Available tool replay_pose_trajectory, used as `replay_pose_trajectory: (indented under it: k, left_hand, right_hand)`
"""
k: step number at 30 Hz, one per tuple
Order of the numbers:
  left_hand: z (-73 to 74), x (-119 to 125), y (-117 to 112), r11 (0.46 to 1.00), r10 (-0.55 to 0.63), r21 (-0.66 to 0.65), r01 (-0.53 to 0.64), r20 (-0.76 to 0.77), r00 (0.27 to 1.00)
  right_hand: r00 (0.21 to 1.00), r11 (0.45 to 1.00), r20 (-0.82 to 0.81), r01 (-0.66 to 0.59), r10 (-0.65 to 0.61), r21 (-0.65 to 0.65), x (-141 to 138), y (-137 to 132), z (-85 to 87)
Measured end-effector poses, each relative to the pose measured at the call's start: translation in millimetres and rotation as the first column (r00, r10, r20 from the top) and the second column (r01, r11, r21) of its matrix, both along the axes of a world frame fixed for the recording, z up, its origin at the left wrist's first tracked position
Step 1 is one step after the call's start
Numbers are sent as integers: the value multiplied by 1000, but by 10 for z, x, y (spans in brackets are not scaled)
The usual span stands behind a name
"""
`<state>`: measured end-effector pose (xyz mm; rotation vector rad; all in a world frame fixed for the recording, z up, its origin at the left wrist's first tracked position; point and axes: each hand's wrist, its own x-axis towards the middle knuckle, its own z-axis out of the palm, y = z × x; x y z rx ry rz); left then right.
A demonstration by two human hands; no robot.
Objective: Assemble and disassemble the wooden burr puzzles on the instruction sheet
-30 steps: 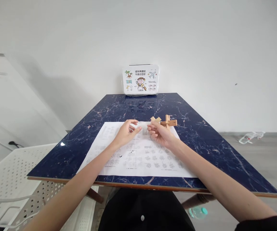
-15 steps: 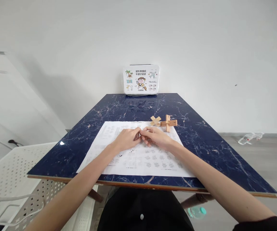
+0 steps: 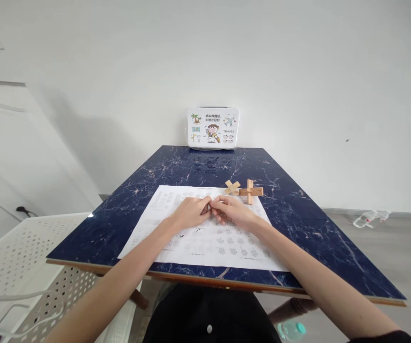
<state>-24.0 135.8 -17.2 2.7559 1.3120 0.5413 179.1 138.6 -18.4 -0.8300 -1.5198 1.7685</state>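
In the middle of a dark blue table with pale marble streaks [image 3: 298, 228], two bare hands meet over a big white paper sheet with small grey pictures printed on it [image 3: 210, 243]. The left hand [image 3: 193, 212] and the right hand [image 3: 234, 211] have bent fingers, and their tips come together, touching or almost touching. I cannot tell if the fingers pinch some little thing there, because the hands hide the spot. Just past the right hand, by the far right corner of the sheet, is a pale wooden cross made of flat sticks [image 3: 232, 187]. Right beside it is a darker brown wooden piece made of crossed bars [image 3: 250, 191]; neither hand is on these two. At the far end, a white box with cartoon pictures [image 3: 213, 128] stands up by the wall. My guess is that the step in hand is small work with the fingertips, or just a short pause. If the wooden pieces come next, that move calls for pulling the hands apart and reaching the right one forward gently, so the bars do not get bumped.
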Motion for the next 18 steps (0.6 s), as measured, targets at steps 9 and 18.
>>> replay_pose_trajectory:
  k: [9,18]
  left_hand:
    - [12,-31,-10,999,15,37,-13,-44,999]
    - [52,-35,-38,999,14,50,-11,-61,998]
  right_hand:
    - [1000,1000,9,-12,12,20,-24,-42,35]
    - [1000,999,-7,-27,27,25,-30,-1,-44]
